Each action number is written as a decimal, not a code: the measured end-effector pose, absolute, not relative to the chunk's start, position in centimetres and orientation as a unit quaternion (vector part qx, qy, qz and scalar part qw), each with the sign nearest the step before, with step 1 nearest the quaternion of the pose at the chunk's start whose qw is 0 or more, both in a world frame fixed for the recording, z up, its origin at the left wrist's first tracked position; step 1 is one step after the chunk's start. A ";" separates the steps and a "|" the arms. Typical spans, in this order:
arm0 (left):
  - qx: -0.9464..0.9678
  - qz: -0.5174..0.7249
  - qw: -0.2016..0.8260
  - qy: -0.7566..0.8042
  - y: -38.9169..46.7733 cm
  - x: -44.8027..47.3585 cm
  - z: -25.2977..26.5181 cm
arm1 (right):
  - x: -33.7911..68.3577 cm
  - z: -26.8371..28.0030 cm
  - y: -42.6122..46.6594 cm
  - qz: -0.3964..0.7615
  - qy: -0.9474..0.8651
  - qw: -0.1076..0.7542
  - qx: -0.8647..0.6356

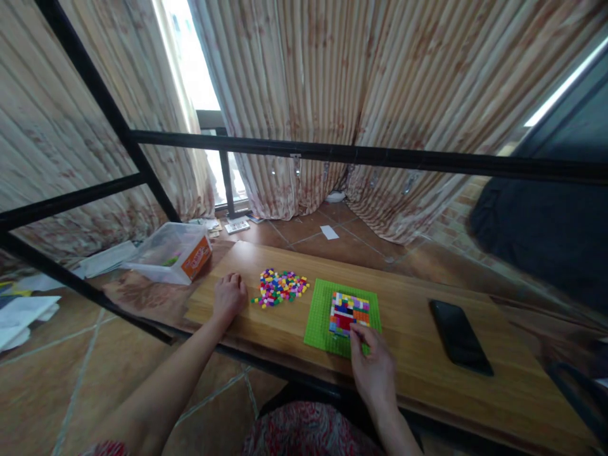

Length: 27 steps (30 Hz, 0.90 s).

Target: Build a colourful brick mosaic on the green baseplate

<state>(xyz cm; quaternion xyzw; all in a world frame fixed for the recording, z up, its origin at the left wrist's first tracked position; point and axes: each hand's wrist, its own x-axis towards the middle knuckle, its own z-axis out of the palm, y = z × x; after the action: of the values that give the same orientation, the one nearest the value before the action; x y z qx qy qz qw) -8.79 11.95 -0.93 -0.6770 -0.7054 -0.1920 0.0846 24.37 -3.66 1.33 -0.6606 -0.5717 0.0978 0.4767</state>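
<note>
My right hand (pixel 373 361) is pinched at the near right corner of a block of multicoloured toy bricks (pixel 349 311). What lies between its fingertips is too small to make out. The brick block sits on a green baseplate (pixel 317 316), which lies flat on the wooden table. To the left, a loose pile of small coloured bricks (pixel 280 287) is spread on the tabletop. Just beside that pile my left hand (pixel 230 296) rests on the table with its fingers curled in, apart from the bricks. Nothing shows in it, though its palm is hidden.
A black phone (pixel 460 337) lies on the right of the wooden table (pixel 408 373). Beyond the table's left end stands a clear plastic box (pixel 159 256) with an orange label. A black metal bar (pixel 323 152) crosses above the far side, before the curtains (pixel 294 76).
</note>
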 end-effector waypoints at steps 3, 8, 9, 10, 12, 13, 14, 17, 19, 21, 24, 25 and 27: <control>-0.672 -0.189 0.087 -0.710 11.8 -8.7 -0.8 | 22.2 1.9 -2.9 0.090 -0.640 0.449 -0.617; -0.664 -0.189 0.083 -0.719 11.7 -8.5 -0.7 | 18.3 2.0 -0.4 0.107 -0.725 0.385 -0.561; -0.662 -0.190 0.082 -0.720 11.6 -8.5 -0.7 | 17.5 1.9 0.2 0.110 -0.735 0.374 -0.554; -0.660 -0.191 0.080 -0.722 11.6 -8.5 -0.8 | 16.8 1.9 0.9 0.113 -0.745 0.362 -0.548; -0.658 -0.193 0.078 -0.724 11.6 -8.5 -0.9 | 15.4 1.8 2.4 0.123 -0.766 0.333 -0.536; -0.656 -0.195 0.078 -0.725 11.6 -8.5 -1.0 | 14.8 1.7 3.1 0.127 -0.775 0.318 -0.531; -0.656 -0.196 0.078 -0.725 11.6 -8.5 -1.0 | 14.2 1.7 3.9 0.130 -0.782 0.302 -0.529; -0.655 -0.200 0.079 -0.724 11.6 -8.6 -1.2 | 12.9 1.5 6.0 0.120 -0.792 0.257 -0.541; -0.656 -0.202 0.078 -0.723 11.7 -8.6 -1.4 | 12.5 1.3 6.9 0.106 -0.795 0.226 -0.553; -0.657 -0.207 0.077 -0.720 11.7 -8.7 -1.5 | 12.3 1.2 7.5 0.095 -0.800 0.198 -0.558; -0.659 -0.222 0.081 -0.715 11.8 -8.7 -1.8 | 12.3 1.1 7.8 0.081 -0.811 0.167 -0.555; -0.657 -0.227 0.082 -0.714 11.8 -8.7 -1.8 | 12.2 1.2 7.8 0.075 -0.813 0.159 -0.554; -0.654 -0.232 0.082 -0.715 11.9 -8.7 -1.9 | 12.2 1.2 7.9 0.066 -0.817 0.142 -0.555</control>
<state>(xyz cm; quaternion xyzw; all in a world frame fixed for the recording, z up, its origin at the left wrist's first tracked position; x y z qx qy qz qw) -8.71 11.86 -1.87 -0.6541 -0.7151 -0.2324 0.0819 12.16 7.86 1.25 -0.5546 -0.8173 0.0656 0.1418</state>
